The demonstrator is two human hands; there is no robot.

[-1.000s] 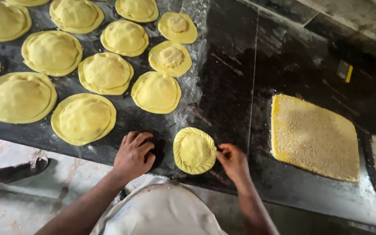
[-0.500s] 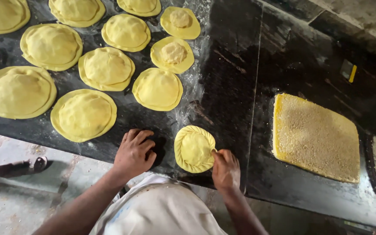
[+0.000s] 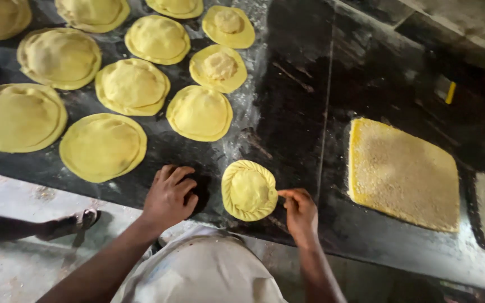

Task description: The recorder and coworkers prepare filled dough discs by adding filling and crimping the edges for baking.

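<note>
At the left of the dark stone worktop (image 3: 298, 112), rows of round yellow filled dough discs (image 3: 102, 147) are laid out flat, most with sealed, unpleated rims; two farther discs (image 3: 218, 67) are left open, with a mound of filling exposed.

The left hand (image 3: 169, 196) is rested palm-down on the worktop near the front edge, just left of the workpiece and apart from it. Its fingers are held close together and slightly curled; nothing is gripped.

The small round yellow stuffed pastry with a rope-pleated rim (image 3: 249, 189) is positioned near the front edge of the worktop, between the two hands. A smooth domed centre is shown, ringed by a twisted crimp that is visible around most of the circumference.

The right hand (image 3: 300, 210) is placed at the pastry's right edge. Thumb and forefinger are brought together in a pinch at the rim; whether dough is caught between them cannot be told with certainty.

Further right, a flat square yellow slab topped with pale crumb (image 3: 402, 174) is seen, well apart from the hands.

Probable faults, as judged:
- The rim may be torn if it is pinched too hard or stretched thin, and filling would be exposed.
- Uneven pleats may be produced, since the pastry is not steadied by the left hand.
- The pastry may be slid off the front edge, given its closeness to it.
</note>
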